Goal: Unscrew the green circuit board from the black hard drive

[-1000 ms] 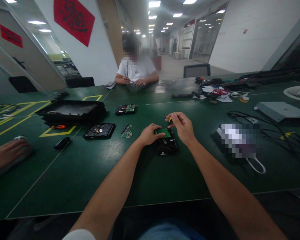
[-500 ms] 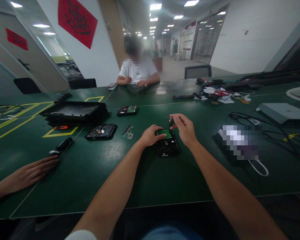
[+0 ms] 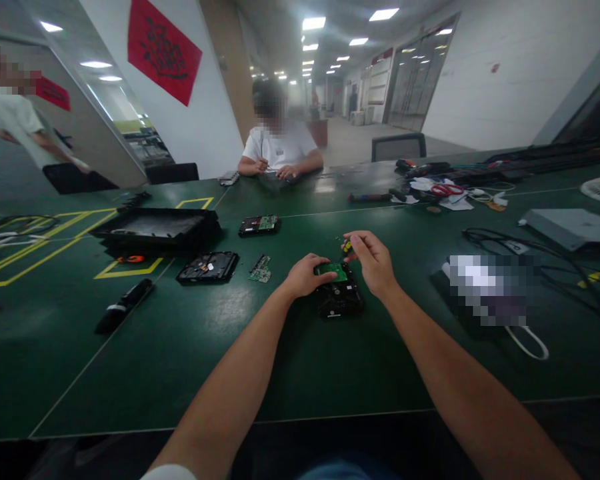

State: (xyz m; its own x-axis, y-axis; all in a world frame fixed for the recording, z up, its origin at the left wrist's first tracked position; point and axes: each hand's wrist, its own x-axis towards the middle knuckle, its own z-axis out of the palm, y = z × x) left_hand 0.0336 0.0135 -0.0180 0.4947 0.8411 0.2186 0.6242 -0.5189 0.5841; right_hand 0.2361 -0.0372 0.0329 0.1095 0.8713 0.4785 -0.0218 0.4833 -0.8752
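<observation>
A black hard drive (image 3: 340,301) with a green circuit board (image 3: 339,273) at its far end lies on the table in front of me. My left hand (image 3: 305,275) grips its left side, thumb resting across the board. Pinched in the fingers of my right hand (image 3: 372,261) is a small screwdriver (image 3: 349,246) with a yellow and black handle, over the far right corner of the drive. The screwdriver's tip is too small to make out. A few tiny bits, perhaps screws, lie just beyond that hand.
Left of the drive lie a loose circuit board (image 3: 261,269), another hard drive (image 3: 208,267), and a black tool (image 3: 125,307). Farther back are a third drive (image 3: 259,225) and a black tray (image 3: 160,225). Cables (image 3: 570,273) and a grey box (image 3: 573,227) occupy the right. A co-worker (image 3: 280,150) sits opposite.
The screwdriver's yellow handle now shows in my right hand. A co-worker's hand has left the black tool at the left, and another person has appeared at the far left. My left hand stays put.
</observation>
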